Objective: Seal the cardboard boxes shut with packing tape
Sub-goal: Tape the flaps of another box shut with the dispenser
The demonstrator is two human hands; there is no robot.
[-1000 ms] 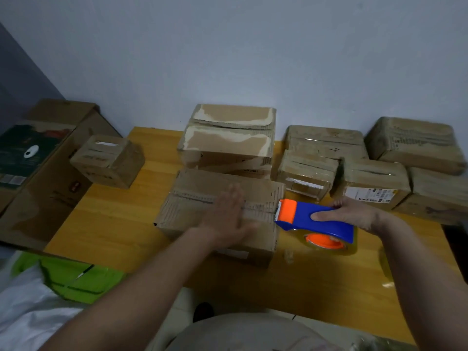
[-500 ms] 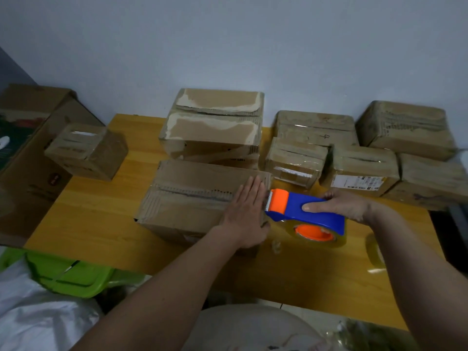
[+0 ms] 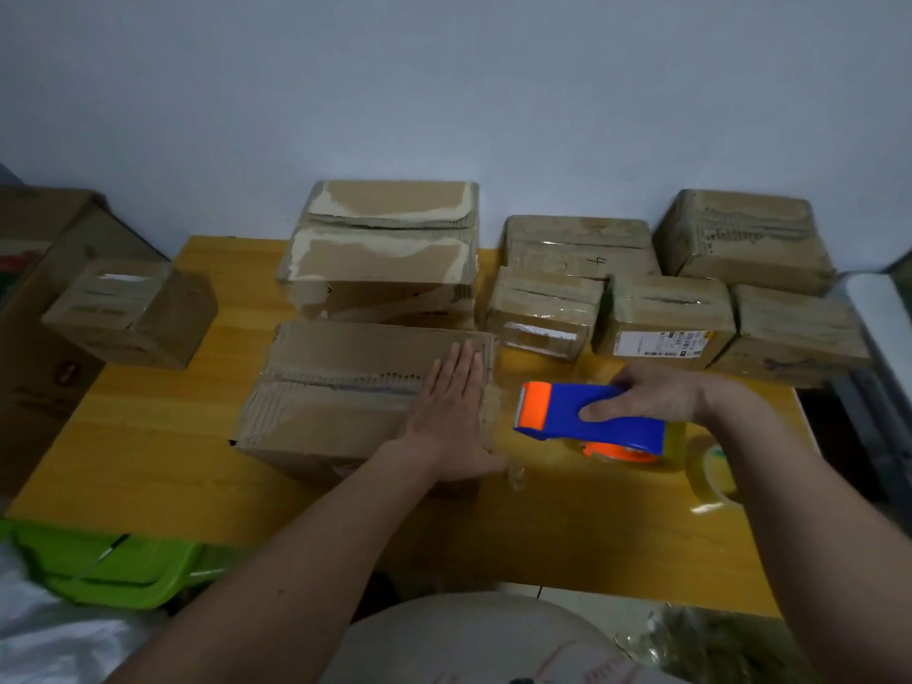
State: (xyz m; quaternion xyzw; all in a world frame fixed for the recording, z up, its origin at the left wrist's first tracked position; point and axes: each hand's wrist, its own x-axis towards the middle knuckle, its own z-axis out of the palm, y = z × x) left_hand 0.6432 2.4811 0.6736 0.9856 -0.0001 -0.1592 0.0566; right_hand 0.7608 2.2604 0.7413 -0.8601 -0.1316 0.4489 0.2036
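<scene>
A flat cardboard box (image 3: 345, 387) lies in the middle of the yellow wooden table (image 3: 148, 461), its top seam running left to right. My left hand (image 3: 451, 412) presses flat on the box's right end with straight fingers. My right hand (image 3: 656, 394) grips a blue and orange tape dispenser (image 3: 587, 412) just right of the box, with its orange blade end facing the box. A clear strip of tape (image 3: 501, 412) runs from the dispenser down over the box's right edge.
A taller box (image 3: 385, 269) stands behind the flat one. Several taped boxes (image 3: 666, 318) crowd the back right. A small box (image 3: 128, 313) sits at the left edge beside a large carton (image 3: 34, 298). A spare tape roll (image 3: 715, 476) lies at right; a green bin (image 3: 108, 565) is below.
My left hand slid right along the seam to the box's right end. The dispenser moved right, off the box's edge, and the tape now stretches down over that end.
</scene>
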